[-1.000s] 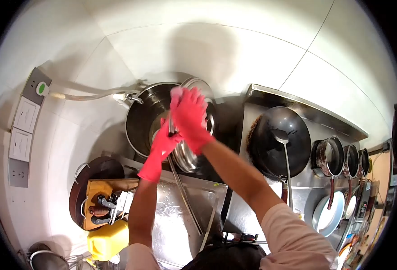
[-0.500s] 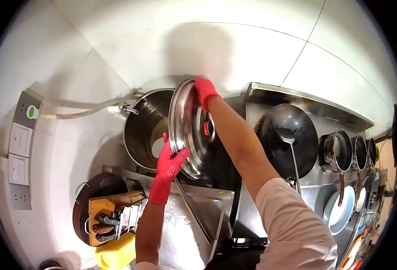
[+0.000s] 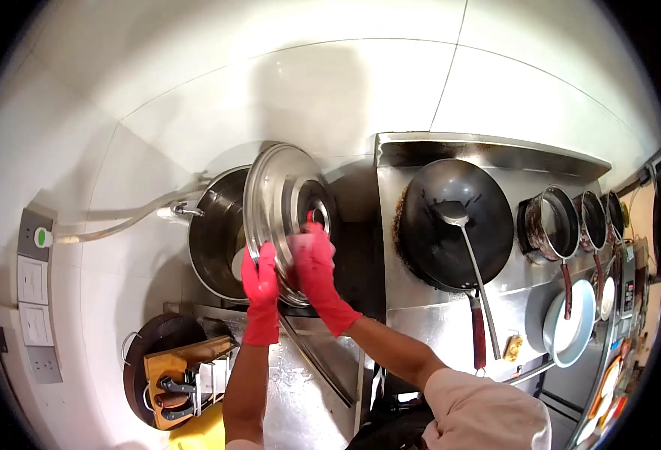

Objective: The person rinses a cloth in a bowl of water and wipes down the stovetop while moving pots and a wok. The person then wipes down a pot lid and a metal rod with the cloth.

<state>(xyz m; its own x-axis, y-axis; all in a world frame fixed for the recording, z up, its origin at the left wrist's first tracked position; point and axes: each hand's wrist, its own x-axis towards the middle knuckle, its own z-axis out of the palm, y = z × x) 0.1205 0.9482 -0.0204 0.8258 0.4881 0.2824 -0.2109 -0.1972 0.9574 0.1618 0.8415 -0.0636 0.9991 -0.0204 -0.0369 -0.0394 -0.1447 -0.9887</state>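
Note:
A large steel lid (image 3: 274, 180) with a red-centred knob stands tilted over the right part of a deep steel pot (image 3: 214, 225). My left hand (image 3: 260, 281), in a red rubber glove, grips the lid's lower left edge. My right hand (image 3: 314, 266), gloved the same way, is blurred and lies against the lid's face just below the knob. Its fingers look curled, but whether they hold anything cannot be made out. A pale round shape shows inside the pot, partly hidden by the lid.
To the right, a black wok (image 3: 458, 225) holds a ladle (image 3: 469, 255), with several saucepans (image 3: 555, 225) beyond. A light blue basin (image 3: 570, 322) sits lower right. Knives in a wooden block (image 3: 167, 367) are lower left, above a yellow container (image 3: 199, 431). A hose (image 3: 120, 225) reaches the tap.
My right hand has moved down from the lid's top edge to near its knob. My left hand remains at the lower edge. The view has shifted to the right.

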